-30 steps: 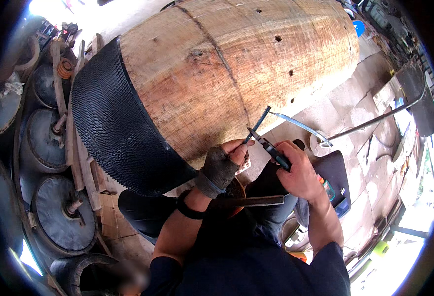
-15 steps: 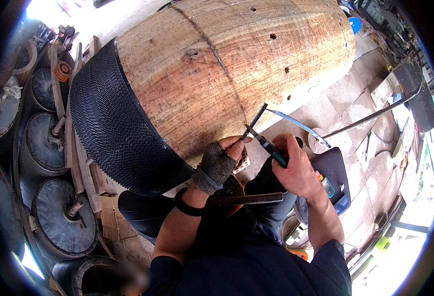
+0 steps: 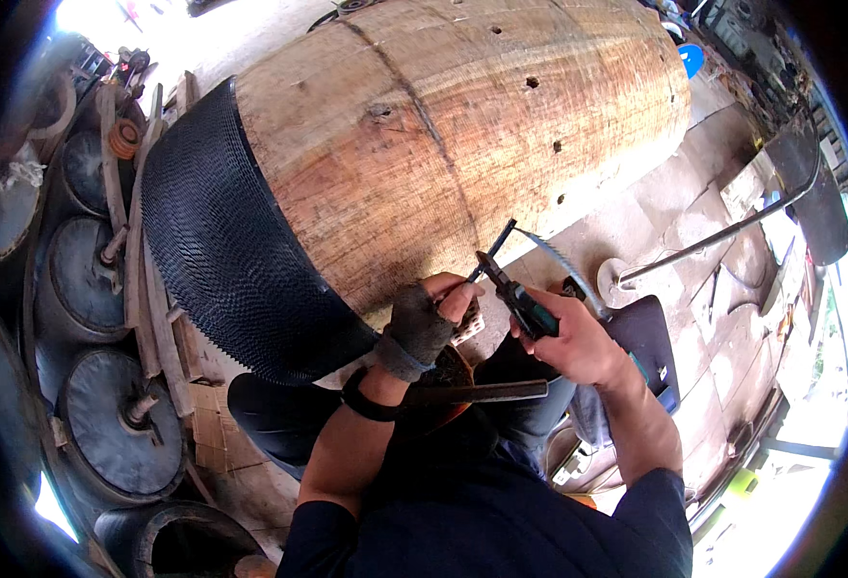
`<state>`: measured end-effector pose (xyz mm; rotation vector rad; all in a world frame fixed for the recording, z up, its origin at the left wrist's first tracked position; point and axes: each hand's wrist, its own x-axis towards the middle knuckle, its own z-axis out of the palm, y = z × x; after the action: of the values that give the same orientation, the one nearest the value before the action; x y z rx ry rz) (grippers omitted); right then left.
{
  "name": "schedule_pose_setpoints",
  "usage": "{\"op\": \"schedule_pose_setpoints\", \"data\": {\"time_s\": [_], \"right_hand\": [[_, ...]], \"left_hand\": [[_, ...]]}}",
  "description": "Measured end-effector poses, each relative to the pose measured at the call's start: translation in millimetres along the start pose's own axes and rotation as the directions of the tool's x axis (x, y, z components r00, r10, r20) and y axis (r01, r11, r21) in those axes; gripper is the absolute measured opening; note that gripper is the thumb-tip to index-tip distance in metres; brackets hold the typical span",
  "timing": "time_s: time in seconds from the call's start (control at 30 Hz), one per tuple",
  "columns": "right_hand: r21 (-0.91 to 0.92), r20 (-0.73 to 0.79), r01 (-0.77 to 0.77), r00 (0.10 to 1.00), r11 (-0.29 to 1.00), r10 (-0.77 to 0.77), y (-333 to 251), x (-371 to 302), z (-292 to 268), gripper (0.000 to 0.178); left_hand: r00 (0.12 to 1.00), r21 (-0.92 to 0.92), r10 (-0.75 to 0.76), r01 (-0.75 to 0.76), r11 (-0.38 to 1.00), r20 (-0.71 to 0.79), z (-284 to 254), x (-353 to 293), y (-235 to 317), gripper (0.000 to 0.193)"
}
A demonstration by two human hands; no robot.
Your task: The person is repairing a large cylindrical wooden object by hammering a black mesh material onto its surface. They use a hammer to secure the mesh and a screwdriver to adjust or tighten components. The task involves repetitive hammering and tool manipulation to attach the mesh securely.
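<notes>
My left hand (image 3: 416, 326), in a grey fingerless glove, pinches a narrow dark strip (image 3: 503, 237) in front of the large barrel-shaped wooden body (image 3: 376, 159). The strip slants up and right, bends sharply at its top, and a long tail runs down to the right behind my right hand. My right hand (image 3: 578, 339), bare, is closed around pliers (image 3: 522, 301) with dark green and black handles. Their jaws lie at the strip, just above my left fingertips; whether they bite it I cannot tell. A black ridged band (image 3: 226, 246) wraps the wooden body's near left end.
Across my lap lies a bar-like handle (image 3: 486, 392). Several round drum-like vessels (image 3: 120, 424) and wooden slats (image 3: 159, 318) line the left. To the right are a dark padded seat (image 3: 645, 342) and a metal rod (image 3: 722, 236) with a round foot.
Both hands have shifted slightly, with the pliers turned a little more upright against the strip. The strip's bent top sits slightly lower and further left. The view has moved a little.
</notes>
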<state>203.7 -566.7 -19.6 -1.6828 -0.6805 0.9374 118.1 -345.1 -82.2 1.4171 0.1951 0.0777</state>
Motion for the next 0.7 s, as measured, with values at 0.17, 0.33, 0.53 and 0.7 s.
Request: {"op": "schedule_pose_setpoints", "data": {"time_s": [0.17, 0.33, 0.53, 0.7], "right_hand": [[0.48, 0.209, -0.133, 0.977, 0.867, 0.035, -8, 0, 7, 0.044], [0.804, 0.382, -0.265, 0.916, 0.532, -0.122, 10, -1, 23, 0.07], [0.128, 0.012, -0.104, 0.995, 0.986, 0.104, -12, -6, 22, 0.063], [-0.894, -0.297, -0.042, 0.803, 0.447, -0.518, -2, -4, 31, 0.071]], "left_hand": [[0.989, 0.124, 0.145, -0.142, 0.982, -0.015, -6, -8, 6, 0.029], [0.966, 0.097, 0.256, -0.252, 0.963, -0.028, -3, -14, 10, 0.03], [0.985, 0.023, 0.15, -0.149, 0.989, -0.085, 5, -14, 5, 0.032], [0.981, -0.026, 0.084, -0.09, 0.996, -0.177, 20, -9, -6, 0.028]]}}
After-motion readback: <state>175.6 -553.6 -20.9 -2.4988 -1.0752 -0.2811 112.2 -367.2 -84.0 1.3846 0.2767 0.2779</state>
